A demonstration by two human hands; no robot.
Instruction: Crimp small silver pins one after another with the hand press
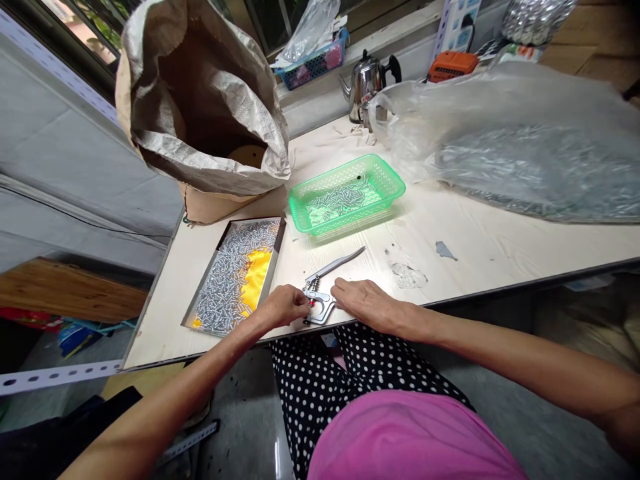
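A small metal hand press point(323, 293) with a long lever sits at the table's near edge. My left hand point(283, 305) is pinched at its jaw on the left side, holding something too small to make out. My right hand point(367, 301) rests flat on the press's base from the right, fingers together. To the left lies a metal tray point(200, 293) with a yellow bottom, full of small silver screws. Behind the press stands a green plastic basket point(385, 175) holding several of the same screws.
A big brown paper sack point(210, 100) stands at the back left. A large clear plastic bag point(525, 147) of metal parts lies at the right. A steel kettle point(367, 83) and a blue basket point(313, 67) sit on the sill.
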